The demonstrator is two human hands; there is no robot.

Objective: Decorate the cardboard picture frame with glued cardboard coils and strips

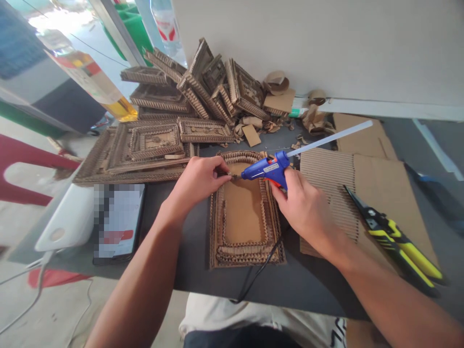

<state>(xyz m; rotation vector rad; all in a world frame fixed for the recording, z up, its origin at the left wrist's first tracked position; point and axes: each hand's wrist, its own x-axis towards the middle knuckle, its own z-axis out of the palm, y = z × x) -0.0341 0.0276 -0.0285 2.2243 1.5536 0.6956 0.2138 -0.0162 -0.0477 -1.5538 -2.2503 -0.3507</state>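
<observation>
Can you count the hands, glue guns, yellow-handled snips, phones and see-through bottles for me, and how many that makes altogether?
Hands (left hand, right hand): 2
Blue glue gun: 1
Yellow-handled snips: 1
Phone: 1
See-through bottles (yellow-liquid bottle, red-marked bottle): 2
Total: 7

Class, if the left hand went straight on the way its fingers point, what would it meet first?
The left hand would probably meet the glue gun first; it looks very close ahead, though depth is unclear.
</observation>
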